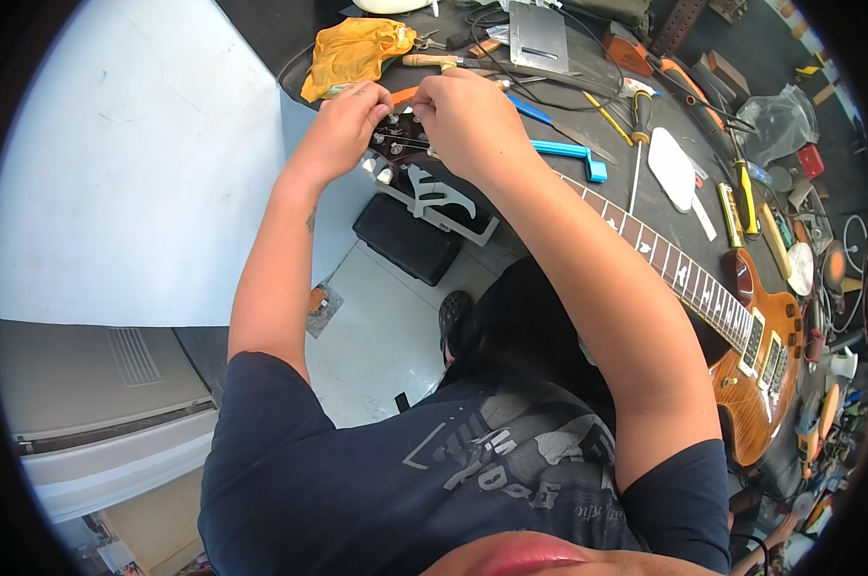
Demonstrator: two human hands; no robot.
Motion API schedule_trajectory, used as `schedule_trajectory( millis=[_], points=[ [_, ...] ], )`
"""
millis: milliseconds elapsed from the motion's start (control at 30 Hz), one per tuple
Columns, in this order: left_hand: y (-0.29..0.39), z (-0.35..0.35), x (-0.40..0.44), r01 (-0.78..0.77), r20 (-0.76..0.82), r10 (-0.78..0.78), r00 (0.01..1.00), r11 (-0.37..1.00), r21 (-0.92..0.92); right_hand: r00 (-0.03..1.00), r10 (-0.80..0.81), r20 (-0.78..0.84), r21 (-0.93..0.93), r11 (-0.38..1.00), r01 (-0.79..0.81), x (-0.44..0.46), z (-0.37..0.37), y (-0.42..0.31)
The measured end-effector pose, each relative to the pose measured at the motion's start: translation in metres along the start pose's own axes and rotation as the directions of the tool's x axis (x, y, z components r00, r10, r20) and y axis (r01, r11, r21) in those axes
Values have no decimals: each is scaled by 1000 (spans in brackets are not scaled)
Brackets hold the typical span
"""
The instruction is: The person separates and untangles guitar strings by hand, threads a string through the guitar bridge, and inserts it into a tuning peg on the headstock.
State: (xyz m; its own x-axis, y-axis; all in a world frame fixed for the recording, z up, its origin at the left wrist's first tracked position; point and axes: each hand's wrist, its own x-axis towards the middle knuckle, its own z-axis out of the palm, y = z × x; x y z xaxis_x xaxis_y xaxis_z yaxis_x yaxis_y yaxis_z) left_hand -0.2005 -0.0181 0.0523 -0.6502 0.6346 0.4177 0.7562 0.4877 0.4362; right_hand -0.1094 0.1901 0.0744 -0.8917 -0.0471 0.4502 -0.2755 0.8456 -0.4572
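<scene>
An electric guitar [765,384] with an amber flamed body lies along the bench edge, its inlaid neck [664,254] running toward the upper left. At its dark headstock [396,139], with metal tuning posts and white tuner buttons, both hands are at work. My left hand [349,125] is closed at the far end, thumb and fingers pinched together. My right hand [472,120] is closed in a pinch above the headstock's other side. What either pinch holds is too small to make out. A blue string winder [578,158] lies by my right forearm.
A yellow cloth [357,53], a screwdriver [641,115], a white plate [672,168], a metal plate [538,36] and cables crowd the dark bench. A white panel [136,163] stands at left. Below the headstock are a white bracket [444,197] and a black case [407,238].
</scene>
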Motion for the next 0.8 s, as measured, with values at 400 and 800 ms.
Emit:
schedule_trajectory(
  millis=[400, 800],
  points=[
    [0, 1, -1, -31, -21, 32, 999, 998, 50, 1000, -10, 15, 9, 1000, 10, 0, -5, -2],
    [-2, -5, -6, 51, -2, -51, 999, 995, -90, 997, -30, 78, -1, 1000, 31, 8, 0, 0]
  ],
)
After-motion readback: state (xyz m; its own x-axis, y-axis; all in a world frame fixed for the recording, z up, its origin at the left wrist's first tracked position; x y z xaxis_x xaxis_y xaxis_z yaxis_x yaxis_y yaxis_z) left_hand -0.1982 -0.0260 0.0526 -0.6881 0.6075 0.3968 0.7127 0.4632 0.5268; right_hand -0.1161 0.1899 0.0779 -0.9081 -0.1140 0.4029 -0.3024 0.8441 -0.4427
